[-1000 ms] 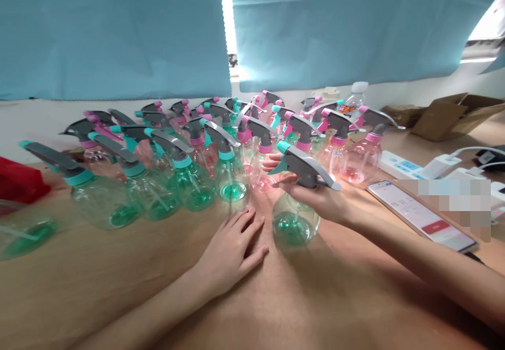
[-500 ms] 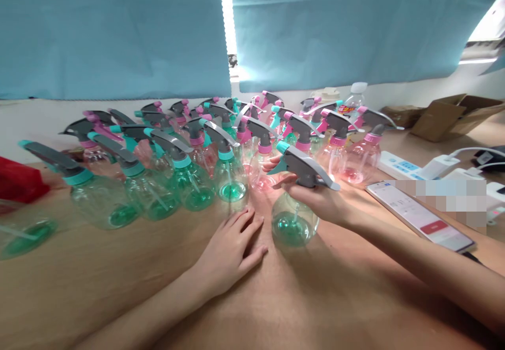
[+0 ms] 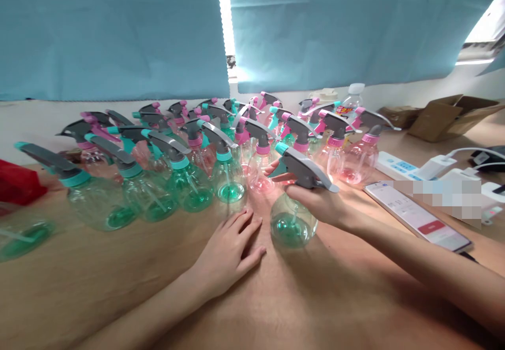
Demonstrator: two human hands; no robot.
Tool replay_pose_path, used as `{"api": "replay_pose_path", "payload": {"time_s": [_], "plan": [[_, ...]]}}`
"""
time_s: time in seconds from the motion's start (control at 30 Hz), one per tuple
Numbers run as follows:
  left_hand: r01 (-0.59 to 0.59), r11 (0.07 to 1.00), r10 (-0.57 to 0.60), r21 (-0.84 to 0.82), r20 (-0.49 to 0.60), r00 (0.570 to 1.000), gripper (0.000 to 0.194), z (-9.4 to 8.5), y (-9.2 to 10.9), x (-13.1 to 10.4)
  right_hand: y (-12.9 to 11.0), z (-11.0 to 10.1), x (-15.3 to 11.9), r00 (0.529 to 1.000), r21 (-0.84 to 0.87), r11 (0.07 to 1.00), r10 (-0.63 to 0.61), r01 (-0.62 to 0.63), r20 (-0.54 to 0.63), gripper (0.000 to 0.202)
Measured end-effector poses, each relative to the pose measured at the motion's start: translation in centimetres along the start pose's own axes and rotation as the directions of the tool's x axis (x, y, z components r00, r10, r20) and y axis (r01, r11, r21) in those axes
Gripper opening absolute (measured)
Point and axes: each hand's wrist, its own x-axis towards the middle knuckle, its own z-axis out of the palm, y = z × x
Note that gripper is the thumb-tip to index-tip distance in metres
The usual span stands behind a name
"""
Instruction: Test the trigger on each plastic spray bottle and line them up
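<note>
My right hand is wrapped round the neck of a green spray bottle, which stands upright with its grey and teal trigger head pointing away to the left. Palm down on the wooden table, my left hand lies with its fingers apart and nothing in it. It rests just left of that bottle, without touching it. Ahead of my left fingers stands another green spray bottle. A pink spray bottle is close behind my right fingertips, which partly cover it.
Several more green and pink spray bottles crowd the back and left. To the right lie a phone and a white power strip with plugs and cables. A cardboard box, a capped clear bottle and a red item are farther out.
The whole view has shifted very slightly. Both hands and the held spray bottle keep the same positions on the table.
</note>
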Motion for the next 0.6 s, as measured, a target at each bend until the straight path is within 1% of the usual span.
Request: {"api": "replay_pose_path", "payload": {"time_s": [0.03,0.07,0.1,0.13,0.23,0.47,0.6], "plan": [[0.000,1.000,0.000,0.003,0.002,1.000,0.048,0.02,0.00,-0.01,-0.11,-0.05,0.02,1.000,-0.021,1.000,-0.005,0.005,0.007,0.029],[0.001,1.000,-0.001,0.006,0.002,1.000,0.049,0.04,-0.01,-0.02,-0.22,-0.08,0.05,0.999,-0.024,0.999,-0.034,0.033,-0.030,0.026],[0.000,1.000,0.000,0.007,0.002,1.000,0.049,0.06,-0.02,-0.03,-0.33,-0.09,0.08,0.999,-0.026,0.999,-0.038,0.038,0.000,0.025],[0.000,1.000,0.000,0.009,0.000,1.000,0.049,0.08,-0.04,-0.04,-0.42,-0.09,0.10,0.997,-0.010,0.998,-0.068,0.068,-0.034,0.023],[0.001,1.000,-0.001,0.015,0.006,1.000,0.049,0.10,-0.08,-0.05,-0.56,0.01,0.13,0.993,0.009,0.994,-0.106,0.107,-0.058,0.021],[-0.011,1.000,0.011,0.018,0.003,1.000,0.048,0.08,-0.14,-0.06,-0.47,0.00,-0.02,0.992,-0.010,0.994,-0.110,0.110,-0.060,0.015],[-0.012,1.000,0.013,0.007,-0.012,1.000,0.047,0.16,-0.18,-0.11,-0.88,-0.13,-0.07,0.994,-0.020,0.995,-0.100,0.099,-0.046,0.014]]}}
